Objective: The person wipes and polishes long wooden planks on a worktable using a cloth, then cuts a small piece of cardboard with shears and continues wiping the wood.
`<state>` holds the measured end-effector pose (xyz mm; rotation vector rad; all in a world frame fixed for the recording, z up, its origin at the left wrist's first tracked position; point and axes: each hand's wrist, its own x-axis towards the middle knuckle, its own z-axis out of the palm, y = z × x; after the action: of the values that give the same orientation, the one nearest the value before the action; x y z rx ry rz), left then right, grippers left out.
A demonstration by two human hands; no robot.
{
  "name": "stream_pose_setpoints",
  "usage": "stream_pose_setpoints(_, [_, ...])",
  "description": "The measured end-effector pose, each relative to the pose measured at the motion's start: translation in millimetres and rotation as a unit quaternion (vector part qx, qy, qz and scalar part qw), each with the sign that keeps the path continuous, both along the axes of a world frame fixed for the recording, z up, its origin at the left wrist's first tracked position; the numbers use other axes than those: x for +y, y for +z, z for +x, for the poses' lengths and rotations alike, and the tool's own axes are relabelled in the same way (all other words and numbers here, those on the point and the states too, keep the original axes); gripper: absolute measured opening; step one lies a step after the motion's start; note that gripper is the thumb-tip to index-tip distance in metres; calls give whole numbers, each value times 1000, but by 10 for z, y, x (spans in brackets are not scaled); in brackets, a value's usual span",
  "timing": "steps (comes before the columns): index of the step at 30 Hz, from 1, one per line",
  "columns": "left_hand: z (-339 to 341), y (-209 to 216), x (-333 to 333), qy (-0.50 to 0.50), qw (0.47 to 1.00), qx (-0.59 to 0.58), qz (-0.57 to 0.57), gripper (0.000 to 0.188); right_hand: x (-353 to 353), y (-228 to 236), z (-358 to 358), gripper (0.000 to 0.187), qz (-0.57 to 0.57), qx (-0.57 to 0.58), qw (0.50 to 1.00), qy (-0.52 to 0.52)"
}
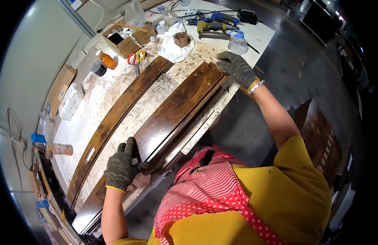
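Observation:
A dark brown grained wooden board (176, 104) lies slantwise on the worktable, on top of other wood. My left hand (123, 165), in a dark knit glove, is at its near-left corner. The fingers lie along its edge and the thumb is by its end. A crumpled brownish cloth (140, 180) shows under that palm. At the board's far end is my right hand (238, 69), also gloved, its fingers curled. A small pale bit shows at these fingertips; its kind is unclear. Left of the board lies a curved wooden strip (115, 116) with a slot.
Scissors (136, 57), an orange bottle (107, 59), a dark jar (98, 68) and a cardboard box (129, 43) stand on the worktable (80, 132). Near the far edge are a nail gun (213, 28) and a clear, blue-topped bottle (238, 43). Dark wooden panels (319, 141) stand at right.

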<state>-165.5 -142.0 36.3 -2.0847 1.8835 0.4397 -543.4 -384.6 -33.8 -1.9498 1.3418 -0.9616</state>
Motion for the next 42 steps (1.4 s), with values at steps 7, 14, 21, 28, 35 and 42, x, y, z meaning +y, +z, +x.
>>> stream_pose_setpoints(7, [-30, -27, -12, 31, 1000, 5, -3, 96, -358, -28, 217, 43, -26, 132, 991, 21])
stream_pose_setpoints(14, [-22, -57, -4, 31, 999, 12, -12, 93, -400, -124, 153, 43, -21, 174, 984, 29])
stream_pose_setpoints(21, [47, -112, 40, 35, 999, 18, -20, 90, 242, 173, -202, 35, -47, 228, 972, 28])
stream_pose_setpoints(28, [-104, 23, 14, 25, 999, 22, -27, 83, 532, 119, -471, 34, -92, 154, 984, 10])
stream_pose_setpoints(35, [-176, -39, 54, 40, 999, -14, -14, 92, 623, -233, -357, 31, 33, -139, 988, -59])
stream_pose_setpoints(42, [-198, -49, 42, 39, 999, -9, -11, 90, 625, -446, -208, 34, -98, -88, 985, -116])
